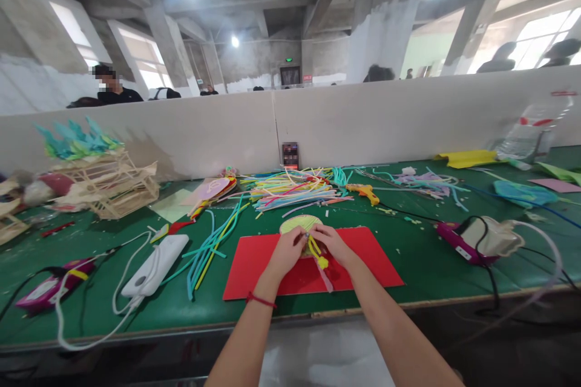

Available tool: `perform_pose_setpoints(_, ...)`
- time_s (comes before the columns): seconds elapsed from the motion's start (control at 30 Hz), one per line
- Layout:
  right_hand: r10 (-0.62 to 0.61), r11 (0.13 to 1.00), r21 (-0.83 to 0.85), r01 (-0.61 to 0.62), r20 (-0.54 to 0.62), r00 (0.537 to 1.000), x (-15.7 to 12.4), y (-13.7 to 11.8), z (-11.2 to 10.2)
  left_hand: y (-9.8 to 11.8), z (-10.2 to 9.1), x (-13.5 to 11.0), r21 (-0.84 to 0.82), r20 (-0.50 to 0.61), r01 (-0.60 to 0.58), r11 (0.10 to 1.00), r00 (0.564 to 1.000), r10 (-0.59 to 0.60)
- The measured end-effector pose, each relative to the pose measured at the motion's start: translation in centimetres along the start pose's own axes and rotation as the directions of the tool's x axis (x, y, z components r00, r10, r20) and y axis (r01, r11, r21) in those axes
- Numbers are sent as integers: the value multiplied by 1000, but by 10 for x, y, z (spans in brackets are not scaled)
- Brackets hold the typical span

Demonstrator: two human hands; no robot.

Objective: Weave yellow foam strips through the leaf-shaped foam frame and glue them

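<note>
Seemingly pinching the top of a yellow cord (322, 262) between finger and thumb of the left hand (287, 251), with the right hand (334, 246) close in beside it (cannot tell whether gripping or only steadying). See the yellow-green disc (294, 223) just beyond and partly under the fingers, above a red board (379, 263). Best to work low over the board, pressing lightly so as not to bend the disc. Let the cord's lower end dangle clear of the fingertips, and check for twists beside the pink strip (326, 280) before pressing harder.
</note>
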State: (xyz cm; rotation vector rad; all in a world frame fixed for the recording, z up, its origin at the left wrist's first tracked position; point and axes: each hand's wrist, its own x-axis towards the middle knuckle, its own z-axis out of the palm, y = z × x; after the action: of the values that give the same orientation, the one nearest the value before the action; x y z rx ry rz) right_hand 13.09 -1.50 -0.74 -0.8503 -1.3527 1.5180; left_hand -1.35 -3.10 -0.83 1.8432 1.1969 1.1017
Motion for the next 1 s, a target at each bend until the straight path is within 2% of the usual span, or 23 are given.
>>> perform_pose_setpoints(0.1, 59, 998, -12, -59, 28, 998, -2, -2, 1, -2, -2, -4, 129, 22, -31, 991, 999, 29)
perform_pose_setpoints(0.23, 75, 997, 11, -75, 8, 997, -1, -2, 1, 0, -1, -8, 307, 9, -76, 949, 997, 77)
perform_pose_setpoints(0.4, 81, 996, 41, -81, 2, 997, 2, 6, -2, 1, -1, -11, 588, 104, -204, 783, 979, 178)
perform_pose_setpoints(0.5, 61, 996, 63, -60, -7, 998, 3, 11, -4, 0, 0, -10, 699, 173, -257, 667, 966, 190)
perform_pose_setpoints(0.6, 48, 996, 71, -47, -6, 999, 4, 12, -6, -2, 0, -10, 752, 207, -267, 603, 964, 169)
perform_pose_setpoints(1.0, -9, 1000, 22, 9, -7, 1000, 6, 15, -10, 0, 1, -8, 791, 255, -319, 522, 947, 194)
